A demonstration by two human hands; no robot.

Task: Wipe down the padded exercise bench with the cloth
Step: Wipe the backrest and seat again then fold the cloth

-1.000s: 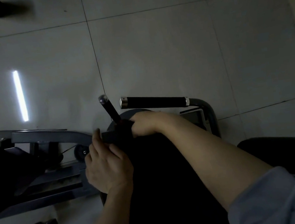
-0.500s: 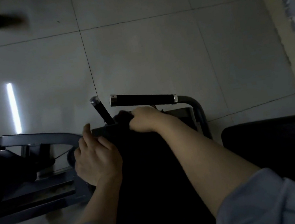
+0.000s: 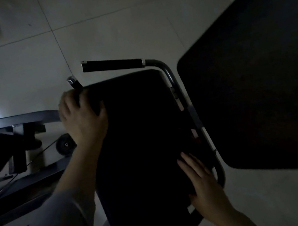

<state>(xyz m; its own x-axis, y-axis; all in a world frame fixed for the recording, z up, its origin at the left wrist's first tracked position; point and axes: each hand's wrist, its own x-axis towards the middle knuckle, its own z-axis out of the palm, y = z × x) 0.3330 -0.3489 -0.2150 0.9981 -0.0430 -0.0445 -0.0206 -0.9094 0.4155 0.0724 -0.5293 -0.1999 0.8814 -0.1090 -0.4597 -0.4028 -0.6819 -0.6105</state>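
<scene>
Left hand (image 3: pixel 82 114) curls over the bench pad's (image 3: pixel 135 133) far-left corner; right hand (image 3: pixel 201 180) lies flat, fingers straight, holding nothing. Too dark to see a cloth; patches may get missed.

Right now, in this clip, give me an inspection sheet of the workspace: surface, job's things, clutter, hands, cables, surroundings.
Surface: black padded bench pad, dark; dirt cannot be judged.
Job's things: cloth not discernible in the dim picture; it may lie under a hand.
Clutter: nothing seen on the pad.
Hands: left hand grips the pad's far left corner; right hand lies flat, fingers straight, at the pad's right edge.
Cables: thin cable running to a small black wheel on the left.
Surroundings: grey tiled floor, foam-gripped handle, second black pad on the right, grey machine frame on the left.
</scene>
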